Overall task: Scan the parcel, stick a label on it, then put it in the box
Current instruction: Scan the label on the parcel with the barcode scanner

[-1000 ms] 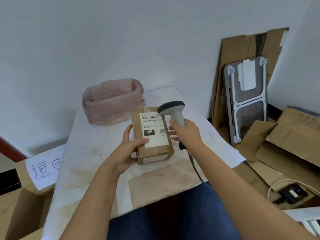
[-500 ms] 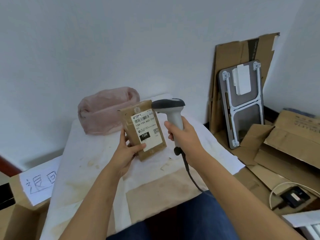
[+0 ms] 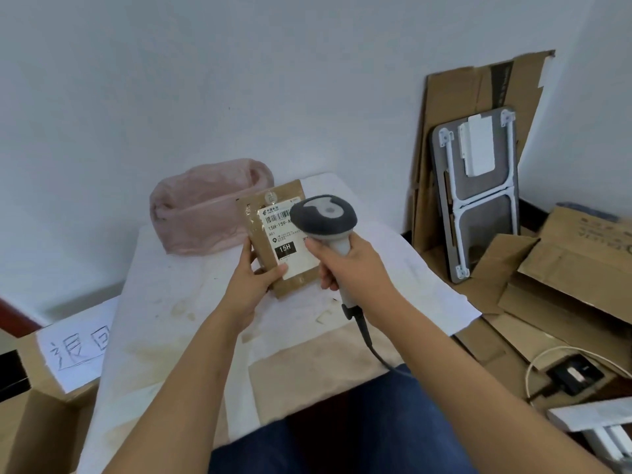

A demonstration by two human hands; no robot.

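The parcel (image 3: 273, 234), a flat brown packet, is held up off the bench (image 3: 164, 302) by the left hand (image 3: 251, 285), which grips its lower left corner with the thumb lying across the front. It stands nearly upright, long axis running up and slightly to the left, printed label (image 3: 284, 248) facing the person. The right hand (image 3: 345, 268) is wrapped tight around the handle of the scanner (image 3: 323, 218), whose grey head sits directly in front of the parcel's upper right, covering the end of the barcode. From here the head looks very close to the label, perhaps too close for a clean read. The scan turns on this facing: the scanner's window must point at the barcode near the top edge, so the right hand probably needs to draw back or tilt a little
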